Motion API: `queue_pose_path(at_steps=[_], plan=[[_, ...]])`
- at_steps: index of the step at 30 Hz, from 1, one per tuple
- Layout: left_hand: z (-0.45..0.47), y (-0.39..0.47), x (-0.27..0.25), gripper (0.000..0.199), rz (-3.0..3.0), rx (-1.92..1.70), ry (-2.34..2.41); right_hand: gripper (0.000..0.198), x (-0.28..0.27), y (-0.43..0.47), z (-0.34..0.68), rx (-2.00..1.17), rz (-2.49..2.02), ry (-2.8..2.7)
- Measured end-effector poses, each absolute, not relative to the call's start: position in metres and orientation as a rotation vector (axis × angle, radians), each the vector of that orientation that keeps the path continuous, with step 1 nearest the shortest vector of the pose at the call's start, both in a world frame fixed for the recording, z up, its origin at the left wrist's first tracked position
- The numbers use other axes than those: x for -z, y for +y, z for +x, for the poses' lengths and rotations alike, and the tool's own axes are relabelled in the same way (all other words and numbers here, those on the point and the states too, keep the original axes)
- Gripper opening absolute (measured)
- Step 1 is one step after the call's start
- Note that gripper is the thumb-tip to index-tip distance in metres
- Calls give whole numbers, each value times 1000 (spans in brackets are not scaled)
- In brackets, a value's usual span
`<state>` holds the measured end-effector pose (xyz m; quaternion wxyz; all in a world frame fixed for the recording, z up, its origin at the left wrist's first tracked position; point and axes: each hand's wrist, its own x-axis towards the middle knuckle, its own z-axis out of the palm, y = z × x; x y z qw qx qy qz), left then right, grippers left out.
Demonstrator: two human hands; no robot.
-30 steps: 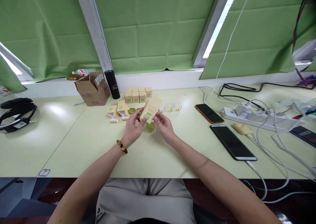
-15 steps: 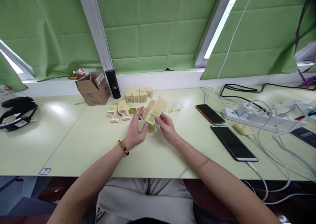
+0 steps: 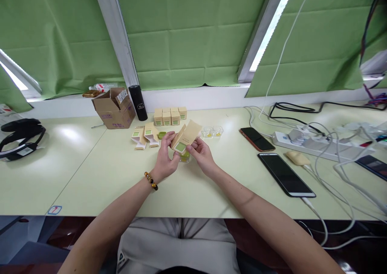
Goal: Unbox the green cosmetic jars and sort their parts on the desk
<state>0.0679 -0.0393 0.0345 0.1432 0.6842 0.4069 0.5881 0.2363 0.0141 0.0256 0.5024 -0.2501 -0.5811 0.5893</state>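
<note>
Green blinds (image 3: 193, 36) hung behind a pale table (image 3: 121, 185), where a person in light trousers (image 3: 178, 243) sat working with both hands around a cardboard box's worth of small packaging. The cardboard box (image 3: 113, 109), its flaps up, stood near the table's far edge. Well to the right of the cardboard box lay a white power strip (image 3: 282, 139) trailing cables; to its left, a black headset-like device (image 3: 22, 141). A white-framed phone (image 3: 286, 174) lay to the box's right and closer to the person.

To the right of the cardboard box and nearer the person, the right hand (image 3: 204, 155) pinched the lower right corner of a folded kraft carton (image 3: 189, 133) between thumb and fingers. The left hand (image 3: 167, 155) curved about the carton's left side, thumb apart from fingers; with its fingertips partly hidden, whether it gripped could not be told.

A brown-edged phone (image 3: 256, 139) lay right of the cardboard box. Just beside the box's right stood a black bottle (image 3: 138, 102), then a row of small kraft boxes (image 3: 170, 117). Also to its right, but closer in, were two unfolded cartons (image 3: 150, 133), clear cups (image 3: 213, 131) with yellow contents and a green-topped tub (image 3: 184, 157), partly hidden. A beaded bracelet (image 3: 150, 181) circled the left wrist.
</note>
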Motion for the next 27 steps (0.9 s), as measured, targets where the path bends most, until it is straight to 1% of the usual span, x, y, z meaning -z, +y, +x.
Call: queue_pose_path(at_steps=[4,7,12,18,24,27], plan=[[70,-41,-35,73,1814,-1657,1126,61,-25,13,235,-1411,-657,-1398],[71,-43,-35,75,1816,-1635,1126,58,-29,13,235,-1419,-664,-1347],[71,-43,-37,70,1927,-1607,1152,59,-33,16,238,-1415,-725,-1277],[66,-41,-34,69,2104,-1611,1465,59,-31,19,240,-1436,-754,-1237],[61,-41,-37,63,2410,-1665,1446,59,-32,20,241,-1473,-738,-1241],[65,-45,-40,56,2560,-1631,1537,60,-32,19,242,-1498,-714,-1237]])
